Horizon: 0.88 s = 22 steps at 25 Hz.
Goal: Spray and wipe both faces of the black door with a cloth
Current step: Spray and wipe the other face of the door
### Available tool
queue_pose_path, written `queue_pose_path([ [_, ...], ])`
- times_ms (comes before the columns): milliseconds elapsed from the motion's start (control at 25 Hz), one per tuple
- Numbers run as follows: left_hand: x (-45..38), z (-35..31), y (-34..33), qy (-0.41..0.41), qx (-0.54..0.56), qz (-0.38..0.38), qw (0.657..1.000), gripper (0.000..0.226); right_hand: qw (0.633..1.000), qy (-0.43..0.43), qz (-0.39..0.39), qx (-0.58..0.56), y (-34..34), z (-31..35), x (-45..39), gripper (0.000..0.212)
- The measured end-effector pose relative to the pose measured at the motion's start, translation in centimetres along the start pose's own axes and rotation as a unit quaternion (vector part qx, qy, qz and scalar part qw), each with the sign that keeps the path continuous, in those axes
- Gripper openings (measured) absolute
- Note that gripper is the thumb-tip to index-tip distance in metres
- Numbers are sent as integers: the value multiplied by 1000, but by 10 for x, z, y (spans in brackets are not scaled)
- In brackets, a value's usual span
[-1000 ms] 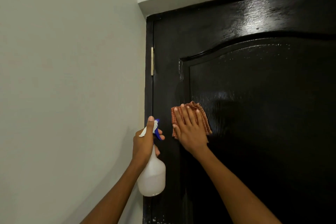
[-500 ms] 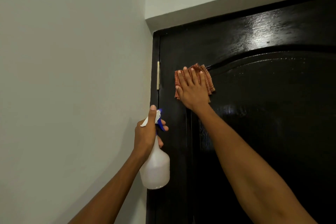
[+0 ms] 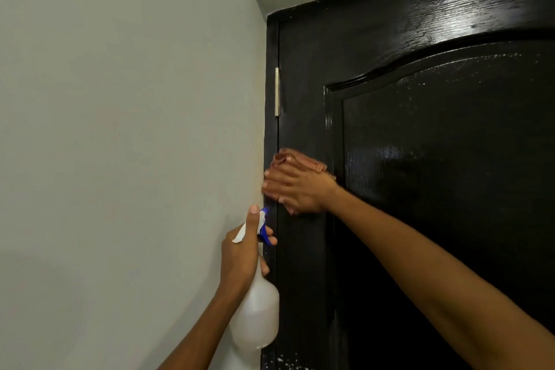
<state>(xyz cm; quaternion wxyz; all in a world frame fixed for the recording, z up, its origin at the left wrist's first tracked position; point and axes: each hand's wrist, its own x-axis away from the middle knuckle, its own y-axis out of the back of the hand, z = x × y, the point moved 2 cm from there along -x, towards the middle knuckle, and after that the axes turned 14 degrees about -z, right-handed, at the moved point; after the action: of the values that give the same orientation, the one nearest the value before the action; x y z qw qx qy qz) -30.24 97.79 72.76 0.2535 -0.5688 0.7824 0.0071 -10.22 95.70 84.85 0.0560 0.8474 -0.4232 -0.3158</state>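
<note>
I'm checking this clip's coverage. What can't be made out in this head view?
- Door: lower part, right side cut off by frame edges; other face unseen.
- Cloth: mostly under the blurred right hand.
- Spray bottle: neck hidden by the left hand.

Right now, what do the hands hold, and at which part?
Left hand grips the spray bottle at its neck. Right hand presses the cloth flat.

Black door [image 3: 420,189]: glossy, closed in its frame, raised arched panel, fine white droplets on the panel top and bottom left corner. Cloth [image 3: 300,163]: reddish-brown, folded, flat against the door's left stile just beside the hinge edge, below the hinge. Spray bottle [image 3: 256,318]: translucent white, blue-and-white trigger head, upright, just left of the door edge, below the cloth.
</note>
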Motion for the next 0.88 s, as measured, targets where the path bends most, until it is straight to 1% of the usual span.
queue_pose_path([
  [80, -5, -4, 4, -28, 18, -9, 999, 75, 992, -108, -50, 43, 25, -49, -31, 60],
  [160, -7, -6, 6, -27, 41, -5, 999, 75, 972, -209, -83, 62, 34, -69, -52, 60],
  [200, -9, -5, 7, -24, 45, 3, 999, 76, 966, -231, -92, 66, 30, -63, -57, 61],
  [240, -7, -1, 7, -21, 42, 6, 999, 78, 965, -235, -98, 69, 25, -52, -59, 62],
  [400, 9, 31, 14, 11, 19, -2, 1000, 77, 980, -169, -90, 51, -1, -18, -35, 66],
  [480, 22, 50, 19, 19, 1, -19, 1000, 77, 982, -166, -87, 22, -14, 8, -12, 66],
  [600, 45, 73, 27, 36, -17, -29, 999, 77, 986, -157, -64, -7, -46, 86, 38, 68],
  [720, 63, 92, 34, 61, -40, -32, 997, 79, 990, -129, -40, -51, -78, 160, 87, 69],
  [760, 67, 99, 36, 67, -58, -41, 995, 78, 991, -113, -23, -72, -88, 180, 103, 70],
  [800, 71, 106, 40, 73, -79, -55, 993, 78, 992, -89, 10, -89, -96, 199, 118, 73],
  [880, 81, 116, 52, 70, -98, -75, 990, 80, 991, 2, 106, -83, -109, 238, 148, 84],
])
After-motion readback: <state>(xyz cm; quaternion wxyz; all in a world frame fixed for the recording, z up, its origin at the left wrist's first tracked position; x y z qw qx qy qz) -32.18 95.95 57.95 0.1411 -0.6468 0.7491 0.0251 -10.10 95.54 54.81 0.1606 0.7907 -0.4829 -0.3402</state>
